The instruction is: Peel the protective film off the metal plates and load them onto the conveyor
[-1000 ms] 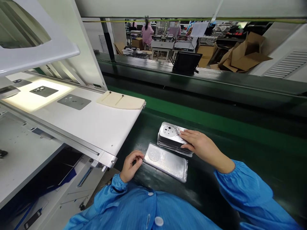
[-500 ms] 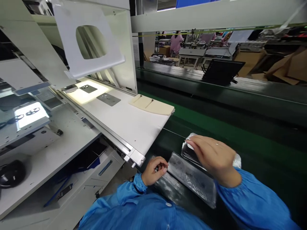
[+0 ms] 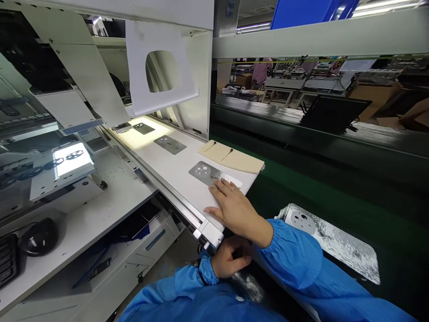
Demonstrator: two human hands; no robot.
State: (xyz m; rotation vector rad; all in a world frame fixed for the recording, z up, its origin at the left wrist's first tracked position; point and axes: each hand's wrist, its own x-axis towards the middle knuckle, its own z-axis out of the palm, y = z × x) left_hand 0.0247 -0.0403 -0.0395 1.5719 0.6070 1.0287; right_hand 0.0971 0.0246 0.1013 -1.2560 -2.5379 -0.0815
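Note:
My right hand (image 3: 236, 208) lies flat, fingers stretched out, its fingertips on the near end of a thin phone-back sheet (image 3: 200, 170) with round camera holes. That sheet rests on the white conveyor belt (image 3: 174, 174), its near part shining with reflected light. Below my right wrist, my left hand (image 3: 231, 259) is loosely closed with curled fingers, and nothing shows in it. Clear plastic wrapping (image 3: 250, 286) lies just below it, partly hidden by my sleeves. To the right of my right forearm is a stack of phone-back sheets (image 3: 338, 237), its top one glossy.
Farther up the belt lie another sheet (image 3: 170, 145) and one on a lit panel (image 3: 144, 128). A cream guide plate (image 3: 231, 156) borders the belt. A machine housing (image 3: 197, 80) rises behind. At left are a mouse (image 3: 39, 237) and a lit screen (image 3: 73, 158).
My right hand has moved left from the stack onto the belt, where a sheet now lies under its fingertips. My left hand stays low and curled. The view has shifted.

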